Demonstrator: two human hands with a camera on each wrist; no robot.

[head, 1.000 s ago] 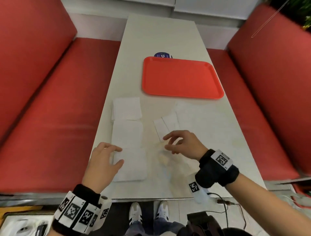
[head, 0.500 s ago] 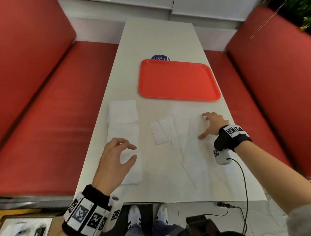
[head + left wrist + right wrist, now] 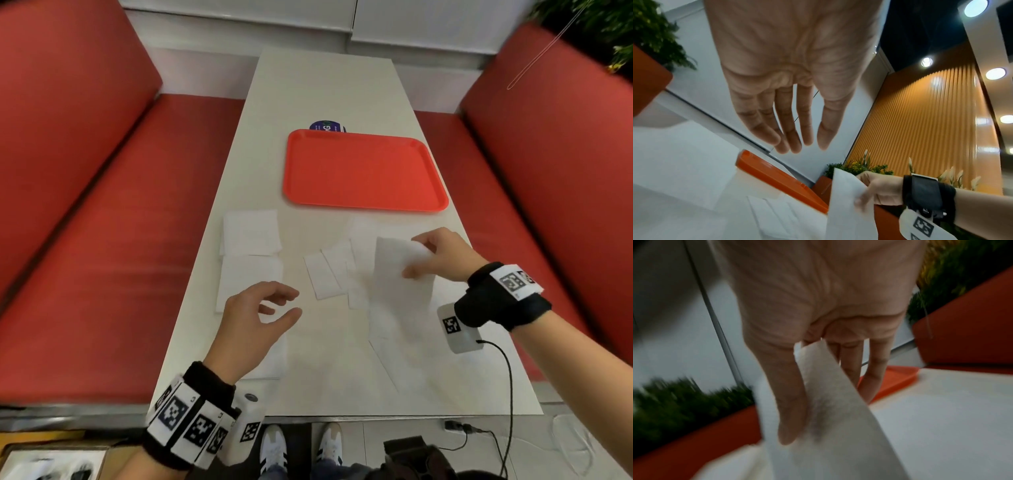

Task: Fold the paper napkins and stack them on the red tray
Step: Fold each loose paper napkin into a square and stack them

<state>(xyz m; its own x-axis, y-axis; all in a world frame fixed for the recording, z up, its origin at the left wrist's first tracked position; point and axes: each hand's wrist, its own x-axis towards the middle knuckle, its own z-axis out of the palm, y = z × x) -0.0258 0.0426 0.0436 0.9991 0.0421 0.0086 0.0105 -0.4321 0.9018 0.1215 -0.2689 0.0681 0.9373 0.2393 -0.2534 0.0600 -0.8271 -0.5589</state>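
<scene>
The red tray [image 3: 363, 171] lies bare at the table's middle, and its rim [image 3: 781, 180] shows in the left wrist view. My right hand [image 3: 416, 260] pinches a white paper napkin [image 3: 394, 267] between thumb and fingers and lifts its far edge off the table; the same napkin [image 3: 830, 402] drapes over the thumb in the right wrist view. Two small folded napkins [image 3: 325, 274] lie left of it. Flat napkins [image 3: 250, 233] sit in a column on the table's left side. My left hand [image 3: 284, 305] hovers above that column with loosely curled fingers, holding nothing.
Red bench seats [image 3: 102, 240] flank the white table [image 3: 329, 89] on both sides. A dark blue round sticker [image 3: 327, 126] peeks out behind the tray. A cable [image 3: 507, 383] runs from my right wrist over the table's near edge. Plants [image 3: 859, 167] stand beyond.
My right hand went from lying on the spread napkin to pinching it and lifting its edge. My left hand rose off the left napkin column and drifted right.
</scene>
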